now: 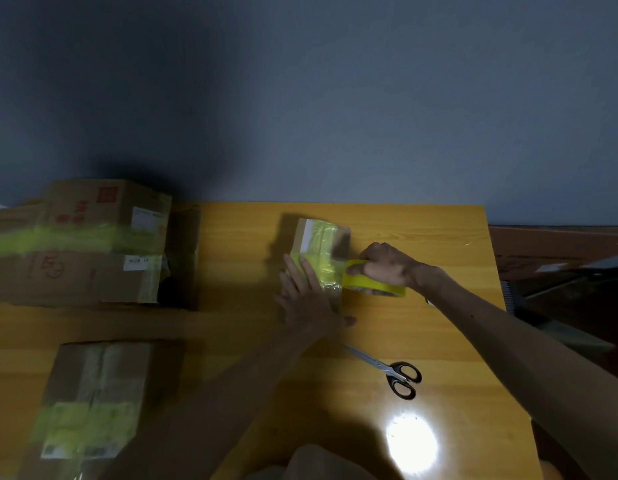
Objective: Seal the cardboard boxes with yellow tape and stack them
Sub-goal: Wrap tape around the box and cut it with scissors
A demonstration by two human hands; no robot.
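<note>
- Left hand (306, 299) lies flat on the small box (323, 237), steadying it
- Right hand (387, 265) grips the tape roll (373, 284), tensioning the strip
- Scissors (394, 370) lie near for cutting

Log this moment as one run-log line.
step: taping small box | left hand: flat, pressing on box | right hand: grips tape roll | scissors: lying on table
</note>
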